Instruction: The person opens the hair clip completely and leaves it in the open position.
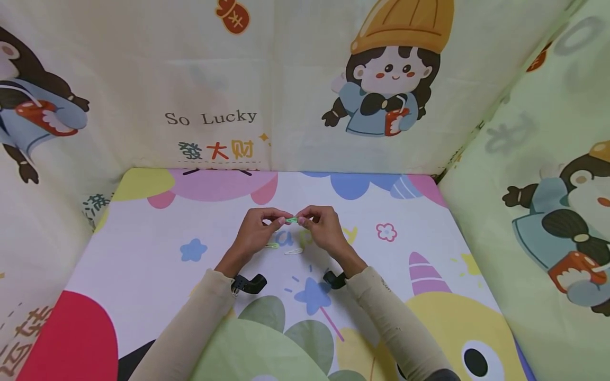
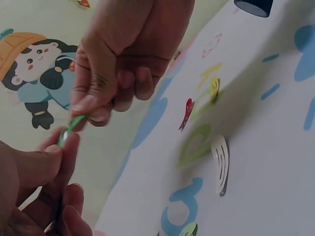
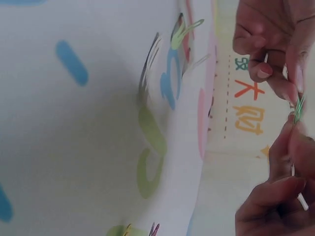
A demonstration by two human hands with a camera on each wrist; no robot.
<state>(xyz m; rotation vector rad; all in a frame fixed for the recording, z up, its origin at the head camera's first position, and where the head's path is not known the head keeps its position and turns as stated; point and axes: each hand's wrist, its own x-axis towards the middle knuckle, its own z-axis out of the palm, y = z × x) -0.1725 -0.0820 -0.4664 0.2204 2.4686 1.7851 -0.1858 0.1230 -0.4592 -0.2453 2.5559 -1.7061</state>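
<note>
Both hands meet over the table, a small green snap hair clip (image 1: 292, 220) between their fingertips. My left hand (image 1: 257, 228) pinches one end with thumb and finger, and my right hand (image 1: 325, 227) pinches the other. The fingers hide part of the clip, so whether it is snapped open cannot be told. Below them on the tabletop lie a white hair clip (image 2: 221, 164) and a light green hair clip (image 1: 272, 245). A red hair clip (image 2: 186, 114) and a yellow hair clip (image 2: 214, 89) show beyond the white one in the left wrist view.
The table (image 1: 152, 254) wears a cartoon-printed cover with stars, letters and animals. Printed cloth walls (image 1: 300, 137) rise behind it and on both sides. A black strap with a camera (image 1: 250, 284) sits on the left wrist, another camera (image 1: 335, 279) on the right.
</note>
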